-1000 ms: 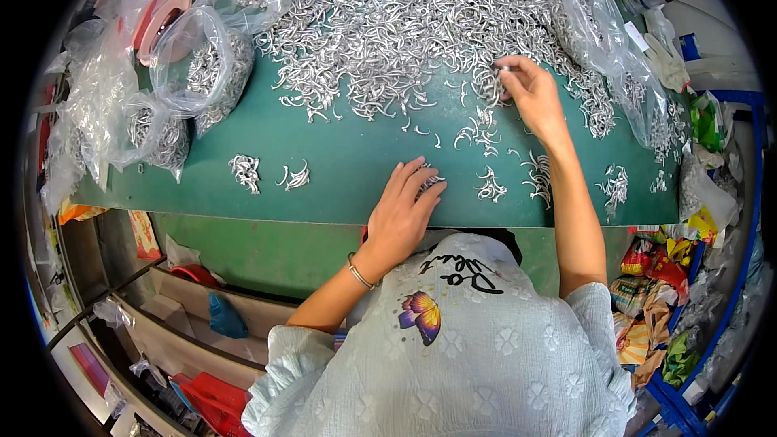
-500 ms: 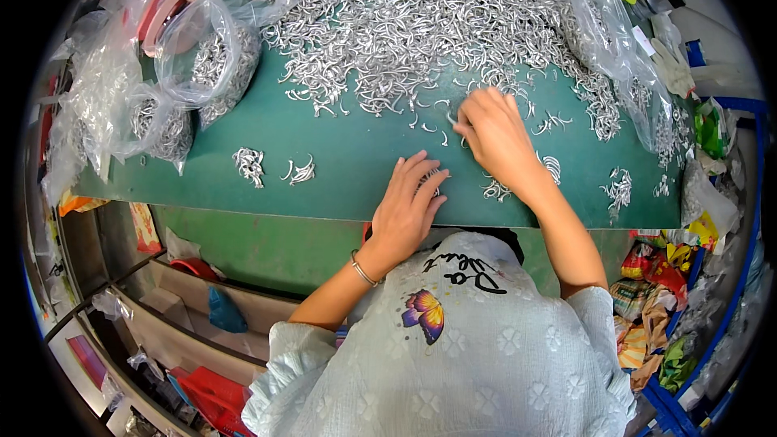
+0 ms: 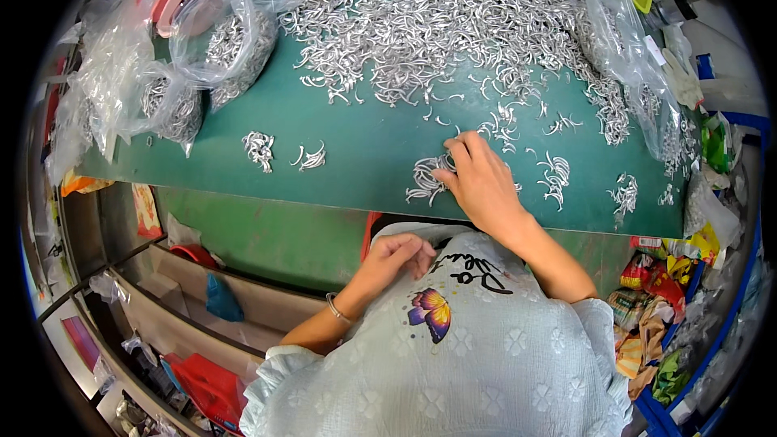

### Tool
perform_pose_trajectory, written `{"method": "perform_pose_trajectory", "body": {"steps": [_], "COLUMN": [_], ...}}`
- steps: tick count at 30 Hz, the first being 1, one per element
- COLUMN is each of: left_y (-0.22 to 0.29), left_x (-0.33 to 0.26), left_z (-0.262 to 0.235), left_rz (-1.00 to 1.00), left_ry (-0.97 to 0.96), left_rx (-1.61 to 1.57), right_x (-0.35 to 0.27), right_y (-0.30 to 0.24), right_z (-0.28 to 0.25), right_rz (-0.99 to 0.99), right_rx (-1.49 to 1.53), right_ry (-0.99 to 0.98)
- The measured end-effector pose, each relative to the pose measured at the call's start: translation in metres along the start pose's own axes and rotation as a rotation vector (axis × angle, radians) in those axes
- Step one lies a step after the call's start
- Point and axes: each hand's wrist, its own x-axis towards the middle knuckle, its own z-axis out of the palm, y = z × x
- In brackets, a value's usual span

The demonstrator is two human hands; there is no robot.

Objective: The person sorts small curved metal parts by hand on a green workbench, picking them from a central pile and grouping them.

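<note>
My right hand (image 3: 486,186) is over the green table at the edge of a small pile of curved silver metal pieces (image 3: 426,180). Its fingers are bent, and the thumb stands apart from the index finger beside the pile. My left hand (image 3: 396,260), with a bracelet at the wrist, is off the table's near edge, in front of my shirt. Its fingers curl inward, hiding whatever may lie in them. A large heap of the same metal pieces (image 3: 437,20) covers the far part of the table.
Smaller groups of pieces lie left (image 3: 259,150) and right (image 3: 555,180) along the green table (image 3: 356,154). Clear plastic bags (image 3: 235,40) holding pieces stand at the left, and another bag (image 3: 627,57) at the right. Below left are shelves and a red basket (image 3: 206,388); packets (image 3: 647,275) lie right.
My left hand has drawn back from the small pile, off the table toward my body. My right hand has come nearer from the heap's edge to that pile. The view has shifted slightly.
</note>
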Motion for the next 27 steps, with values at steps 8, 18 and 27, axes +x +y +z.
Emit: {"method": "perform_pose_trajectory", "body": {"steps": [8, 18, 27], "left_y": [-0.008, -0.031, -0.017], "left_x": [0.050, 0.074, 0.069], "left_z": [-0.013, -0.030, -0.031], "left_rz": [-0.036, -0.032, -0.051], "left_ry": [-0.101, -0.584, -0.550], "left_rx": [-0.842, -1.206, -1.294], "right_x": [-0.004, -0.021, -0.025], "right_y": [-0.016, -0.013, -0.020], "right_z": [0.019, 0.031, 0.043], "right_rz": [-0.075, -0.043, -0.177], "right_rx": [-0.014, 0.048, 0.111], "right_ry": [0.058, 0.003, 0.023]}}
